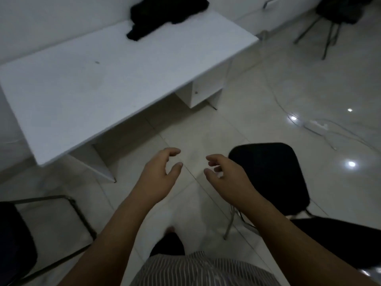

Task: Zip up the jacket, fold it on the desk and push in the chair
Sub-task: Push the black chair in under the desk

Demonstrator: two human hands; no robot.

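- We see a crumpled black fabric jacket (165, 15) lying at the far end of the white rectangular desk (99, 83), close to the desk's far right corner and against the wall; part of it runs out of the top of the frame.
- Whether it's zipped we can't tell – too dark and blurred.
- The rest of the desk top is bare white, apart from one small dark speck near the middle.
- Our left hand (158, 172) hangs over the pale tiled floor (278, 89), off the desk's near edge; fingers curled, thumb apart, holding nothing.
- Our right hand (224, 174) is level with it, just beside it w/ a gap between; fingers loosely curled, also holding nothing.
- The black padded chair (270, 174) w/ metal legs stands on the floor to the right, pulled out and well apart from the desk; our right hand is over the seat's left edge, contact unclear.
- A second dark chair w/ a metal frame (20, 234) sits at the frame's bottom left, near the desk's near corner.
- A third dark chair (334, 11) stands at top right.
- White cables and a power strip (315, 125) lie on the floor at right.
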